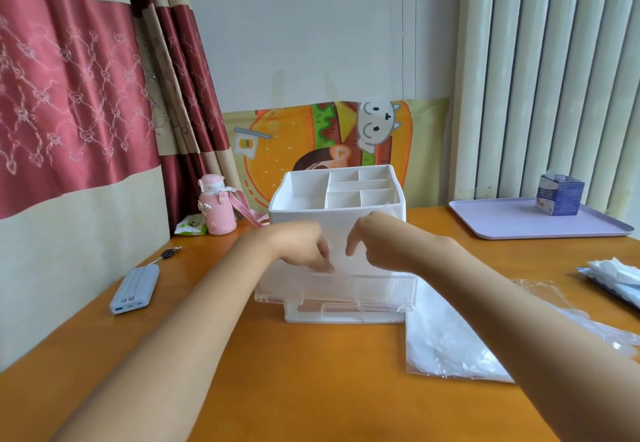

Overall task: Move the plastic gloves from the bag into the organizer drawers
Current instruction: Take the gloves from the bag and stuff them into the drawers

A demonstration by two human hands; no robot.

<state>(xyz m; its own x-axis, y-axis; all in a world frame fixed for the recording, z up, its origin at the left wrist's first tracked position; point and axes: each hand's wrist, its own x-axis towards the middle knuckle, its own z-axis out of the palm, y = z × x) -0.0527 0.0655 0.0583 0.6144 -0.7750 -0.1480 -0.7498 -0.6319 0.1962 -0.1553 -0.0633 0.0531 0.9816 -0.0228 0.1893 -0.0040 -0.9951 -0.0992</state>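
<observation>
Your left hand [304, 247] and right hand [381, 247] are side by side over the pulled-out clear drawer [346, 294] of the white organizer [311, 192]. Fingers on both are curled down, pinching translucent plastic gloves [339, 251] between them at the drawer's far edge. The bag [446, 344] lies flat on the worktop [311, 372], just right of the drawer.

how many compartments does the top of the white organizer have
6, all in the organizer's top: one large compartment on the left, two small back compartments, one long middle slot, two small front compartments. None seems hidden.
</observation>
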